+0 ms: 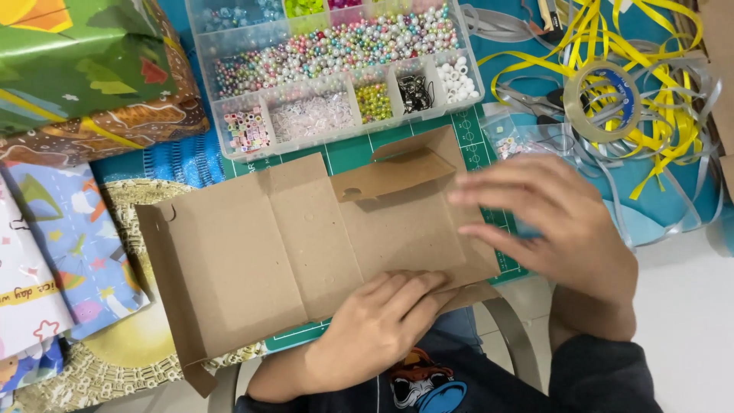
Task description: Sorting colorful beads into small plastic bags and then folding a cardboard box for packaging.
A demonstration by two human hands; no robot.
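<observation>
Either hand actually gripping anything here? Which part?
No closed grip. The left hand presses flat on the near edge of the unfolded brown cardboard box blank; the right hand lies open over its right end panel.

The flat box blank (306, 252) under the left hand (375, 325) and right hand (558, 222) is plain brown cardboard, matt and slightly fibrous, with creased folds. The bead organiser (336, 69) is clear hard plastic; its beads look glossy and pearly. The cutting mat (367, 147) shows smooth green with printed lines. The tape roll (604, 95) is glossy, the ribbons (657, 46) satin-shiny yellow and silver. The wrapped parcel (84, 61) carries smooth printed paper. The woven mat (115, 359) looks coarse, straw-like.
</observation>
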